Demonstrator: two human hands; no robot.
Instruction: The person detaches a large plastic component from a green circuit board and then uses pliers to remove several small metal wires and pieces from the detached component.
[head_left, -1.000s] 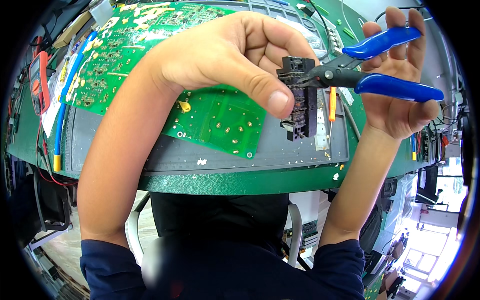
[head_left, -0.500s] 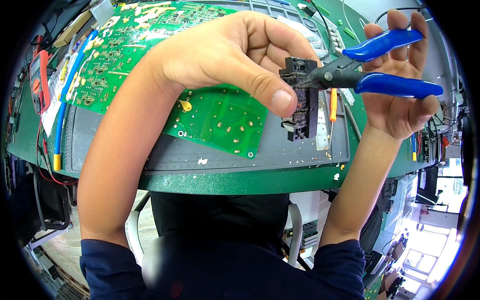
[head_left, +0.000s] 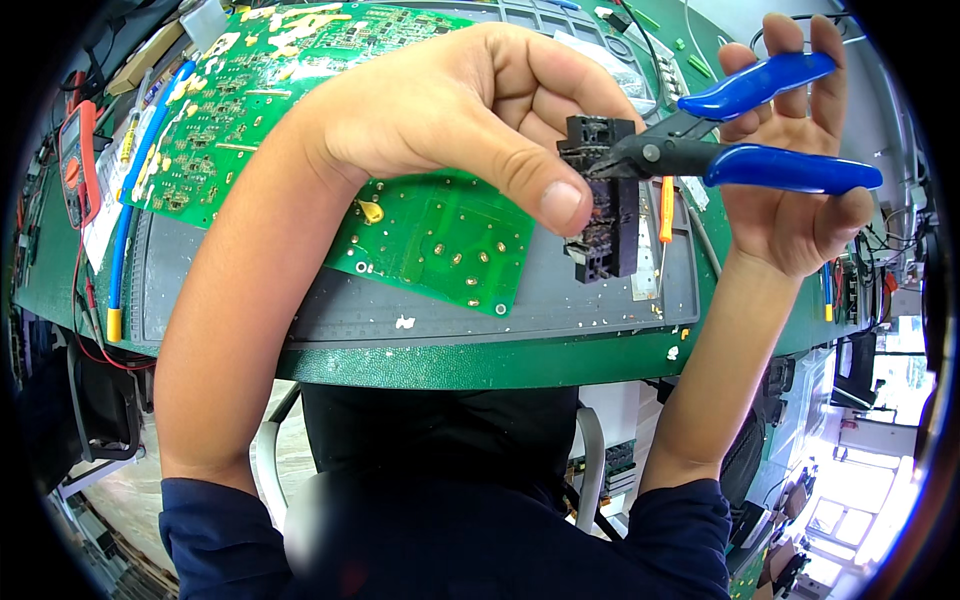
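Observation:
My left hand pinches a black plastic connector block between thumb and fingers, holding it upright above the mat. Its near face looks rough, with a small pale bit at the lower left. In my right hand is a pair of flush cutters with blue handles, which stand apart. The handles lie across the fingers and the base of the thumb. The cutters' dark jaws touch the upper part of the block; whether they bite on anything is too small to tell.
A grey work mat lies on the green table. On it are a smaller green circuit board and an orange-handled tool. A large populated circuit board is behind my left arm. Further left is a red multimeter.
My right hand and the cutters have shifted slightly left, and the upper handle sits a little nearer the lower one. My left hand and the block are almost still.

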